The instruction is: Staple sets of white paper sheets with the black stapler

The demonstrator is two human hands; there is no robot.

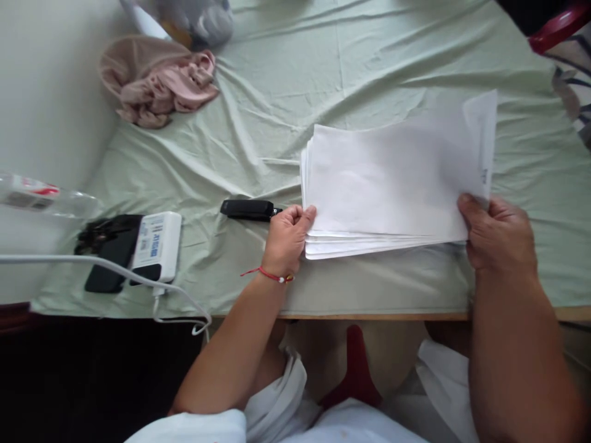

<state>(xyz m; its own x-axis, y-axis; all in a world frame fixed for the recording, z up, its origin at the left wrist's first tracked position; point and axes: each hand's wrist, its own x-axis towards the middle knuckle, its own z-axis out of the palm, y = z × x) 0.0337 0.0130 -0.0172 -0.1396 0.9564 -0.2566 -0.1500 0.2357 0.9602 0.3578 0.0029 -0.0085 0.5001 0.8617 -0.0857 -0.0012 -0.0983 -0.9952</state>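
Note:
A stack of white paper sheets (pixel 392 178) lies on the pale green cloth-covered table (pixel 277 92). My left hand (pixel 286 237) grips the stack's near left corner, thumb on top. My right hand (pixel 501 231) holds the near right corner, where the top sheets lift off the table. A red thread bracelet circles my left wrist. A black stapler (pixel 248 209) lies just left of my left hand, apart from it.
A white power bank (pixel 157 245) with a cable, a black phone (pixel 108 255) and a plastic bottle (pixel 44 197) sit at the table's left edge. Crumpled pink cloth (pixel 161 83) lies far left. A red chair part (pixel 558 27) shows top right.

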